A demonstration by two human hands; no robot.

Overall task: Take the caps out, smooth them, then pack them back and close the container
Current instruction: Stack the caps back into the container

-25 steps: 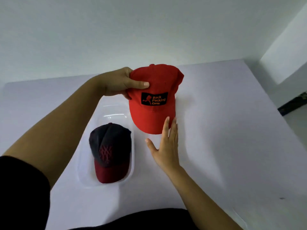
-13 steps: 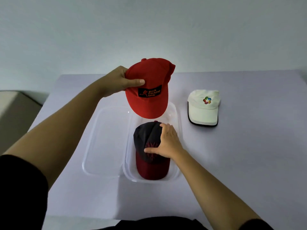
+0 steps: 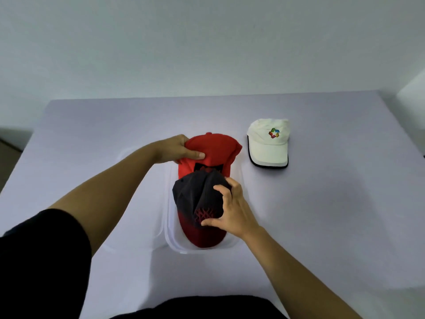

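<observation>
My left hand grips the crown of a red cap with a black patch, held low over the far end of a clear plastic container. My right hand is closed on a dark cap with a dark red brim, pinching its crown from the right and lifting it at the container's near end. The dark cap overlaps the red cap's brim and hides most of its patch. A white cap with a coloured logo lies flat on the table to the right.
The clear lid lies left of the container, mostly hidden by my left arm. The pale purple table spreads to the right, and its left edge drops off near the frame's side. A plain wall stands behind.
My left hand has lowered the red cap towards the container's far end. My right hand has closed on the dark cap and raised its crown.
</observation>
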